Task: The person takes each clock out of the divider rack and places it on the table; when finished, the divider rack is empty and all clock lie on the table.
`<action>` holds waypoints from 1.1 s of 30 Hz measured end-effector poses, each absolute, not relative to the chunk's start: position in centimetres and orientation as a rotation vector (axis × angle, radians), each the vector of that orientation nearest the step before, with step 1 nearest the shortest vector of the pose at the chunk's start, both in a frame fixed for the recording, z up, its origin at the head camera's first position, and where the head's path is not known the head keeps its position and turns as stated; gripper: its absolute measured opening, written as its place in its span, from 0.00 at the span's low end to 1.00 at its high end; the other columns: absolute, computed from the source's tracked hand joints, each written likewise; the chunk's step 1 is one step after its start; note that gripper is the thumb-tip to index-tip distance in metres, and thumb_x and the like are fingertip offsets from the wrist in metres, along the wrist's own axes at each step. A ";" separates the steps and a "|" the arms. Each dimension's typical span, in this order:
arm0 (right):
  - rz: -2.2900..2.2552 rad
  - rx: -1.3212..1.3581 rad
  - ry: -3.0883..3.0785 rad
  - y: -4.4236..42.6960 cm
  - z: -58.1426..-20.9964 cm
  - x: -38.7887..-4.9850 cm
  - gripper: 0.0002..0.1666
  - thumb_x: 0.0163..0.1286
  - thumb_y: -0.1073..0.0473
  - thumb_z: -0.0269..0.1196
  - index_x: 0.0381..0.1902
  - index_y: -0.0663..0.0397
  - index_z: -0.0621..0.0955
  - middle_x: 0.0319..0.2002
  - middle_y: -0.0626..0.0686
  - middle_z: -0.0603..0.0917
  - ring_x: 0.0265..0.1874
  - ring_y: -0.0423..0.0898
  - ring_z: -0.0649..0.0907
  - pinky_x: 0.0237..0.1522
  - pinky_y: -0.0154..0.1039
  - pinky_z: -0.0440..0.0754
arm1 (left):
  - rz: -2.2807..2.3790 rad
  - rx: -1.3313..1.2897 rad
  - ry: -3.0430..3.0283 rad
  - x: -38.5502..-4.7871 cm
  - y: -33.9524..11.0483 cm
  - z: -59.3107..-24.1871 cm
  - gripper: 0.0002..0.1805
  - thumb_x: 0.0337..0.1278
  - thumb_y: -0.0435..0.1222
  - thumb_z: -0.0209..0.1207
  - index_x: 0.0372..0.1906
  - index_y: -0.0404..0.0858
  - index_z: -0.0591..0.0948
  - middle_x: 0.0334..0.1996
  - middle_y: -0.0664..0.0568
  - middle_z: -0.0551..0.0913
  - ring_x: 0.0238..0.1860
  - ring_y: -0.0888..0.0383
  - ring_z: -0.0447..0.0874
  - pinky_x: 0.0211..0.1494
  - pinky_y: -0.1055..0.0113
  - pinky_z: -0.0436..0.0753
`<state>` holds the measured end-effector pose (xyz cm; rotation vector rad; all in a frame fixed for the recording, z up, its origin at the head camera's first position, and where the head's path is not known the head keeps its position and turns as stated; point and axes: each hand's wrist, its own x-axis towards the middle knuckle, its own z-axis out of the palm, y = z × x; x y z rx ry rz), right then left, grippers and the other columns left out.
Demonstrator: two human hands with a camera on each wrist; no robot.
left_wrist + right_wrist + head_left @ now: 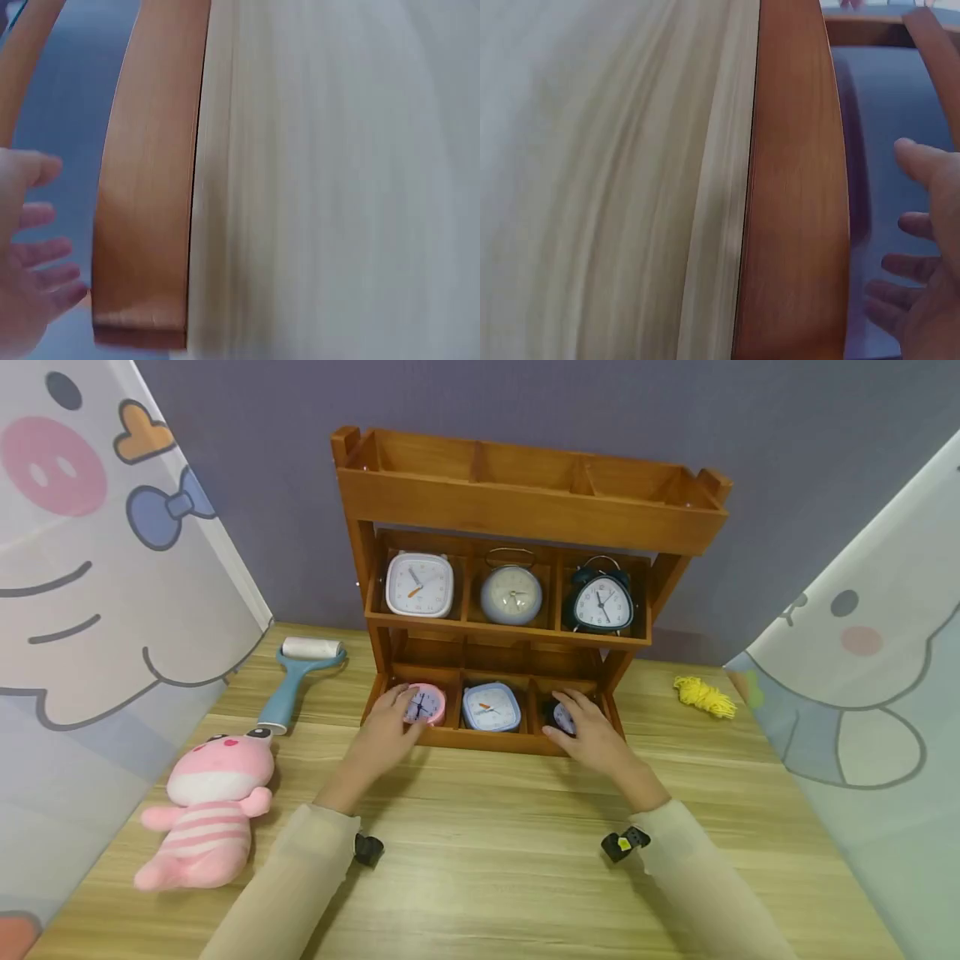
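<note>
The left hand (380,735) and right hand (595,739), fingers spread, are framing the pink clock (428,703) and dark clock (564,718) at the lower tier's (480,741) ends; contact is unclear. The blue clock (491,707) is sitting between. Beyond, three clocks (512,596) are filling the middle tier (510,632): six seem placed, only adjusting perhaps remaining.

- White rounded-square alarm clock (420,585): a ring of small numerals on the dial, too blurred to read singly.
- Black triangular twin-bell alarm clock (603,602): dark numerals around a white dial, likewise too small to make out.
- Pink round alarm clock (427,703), blue rounded-square alarm clock (492,707): tiny dial markings, not legible.
- No readable words or brands.
</note>
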<state>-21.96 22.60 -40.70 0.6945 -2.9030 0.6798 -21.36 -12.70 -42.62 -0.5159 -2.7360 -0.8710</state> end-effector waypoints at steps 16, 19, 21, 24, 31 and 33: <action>0.710 0.384 -3.163 23.8 -40.6 -24.3 0.46 0.65 0.47 0.67 0.69 0.72 0.63 0.64 0.77 0.61 0.61 0.72 0.64 0.58 0.65 0.65 | -1.380 0.044 -2.734 -21.7 -17.9 -43.5 0.28 0.70 0.33 0.51 0.68 0.24 0.63 0.63 0.27 0.64 0.59 0.33 0.69 0.58 0.44 0.72; 0.720 0.367 -3.209 23.8 -40.4 -24.8 0.49 0.65 0.46 0.66 0.69 0.74 0.62 0.64 0.77 0.61 0.61 0.71 0.65 0.59 0.64 0.65 | -1.463 0.055 -2.704 -21.8 -18.0 -43.7 0.26 0.69 0.32 0.52 0.67 0.25 0.65 0.63 0.28 0.66 0.59 0.35 0.72 0.55 0.47 0.75; 0.715 0.358 -3.226 23.8 -40.4 -25.0 0.50 0.64 0.45 0.67 0.69 0.74 0.61 0.64 0.77 0.61 0.61 0.71 0.66 0.59 0.63 0.66 | -1.502 0.068 -2.694 -21.9 -18.0 -43.9 0.25 0.70 0.32 0.52 0.67 0.26 0.67 0.63 0.29 0.66 0.58 0.36 0.73 0.54 0.47 0.76; 0.728 0.336 -3.224 23.8 -40.5 -25.3 0.52 0.61 0.45 0.70 0.69 0.74 0.62 0.63 0.77 0.63 0.59 0.70 0.68 0.58 0.62 0.67 | -1.546 0.090 -2.678 -22.1 -18.1 -44.1 0.25 0.69 0.32 0.53 0.67 0.27 0.67 0.63 0.30 0.68 0.58 0.37 0.73 0.54 0.48 0.77; 0.775 0.240 -3.175 24.0 -41.2 -25.6 0.52 0.56 0.46 0.72 0.69 0.70 0.65 0.62 0.76 0.64 0.56 0.68 0.70 0.55 0.61 0.70 | -1.663 0.156 -2.612 -22.6 -18.1 -44.4 0.25 0.68 0.33 0.56 0.67 0.30 0.69 0.62 0.35 0.71 0.58 0.40 0.74 0.49 0.57 0.78; 0.792 0.221 -3.150 24.1 -41.5 -25.6 0.52 0.55 0.46 0.72 0.69 0.69 0.65 0.63 0.75 0.64 0.56 0.68 0.70 0.55 0.61 0.70 | -1.697 0.174 -2.592 -22.7 -18.1 -44.4 0.25 0.68 0.33 0.56 0.66 0.30 0.70 0.62 0.36 0.72 0.58 0.42 0.74 0.47 0.62 0.77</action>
